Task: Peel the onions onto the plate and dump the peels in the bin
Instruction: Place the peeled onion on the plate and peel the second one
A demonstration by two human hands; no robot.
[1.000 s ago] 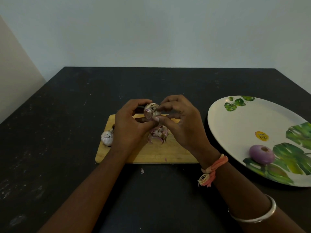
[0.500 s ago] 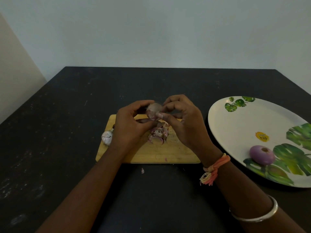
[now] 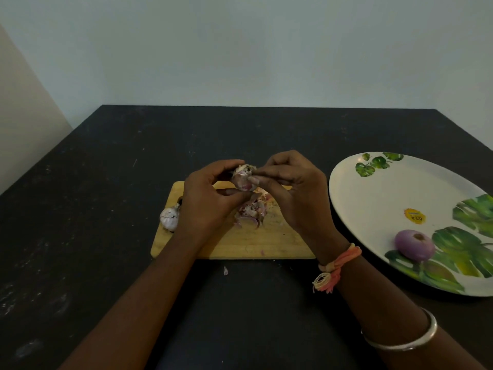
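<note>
Above the far edge of the wooden cutting board (image 3: 240,244), a small partly skinned onion (image 3: 244,178) is being held up between both hands. It is being gripped by the left hand (image 3: 205,198), whose thumb and curled fingers are being closed round its left side. Its right side is being pinched between the thumb and forefinger of the right hand (image 3: 296,193), whose other fingers are being kept curled. Beneath the hands, a heap of purple peels (image 3: 250,212) is being carried on the middle of the board, and an unpeeled onion (image 3: 170,217) is lying against the board's left edge. One stray peel scrap (image 3: 225,270) is lying on the black table (image 3: 106,182), just off the board's near edge. Toward the table's right edge, a peeled onion (image 3: 414,244) is being borne by the leaf-printed plate (image 3: 373,198), close to its near rim.
</note>
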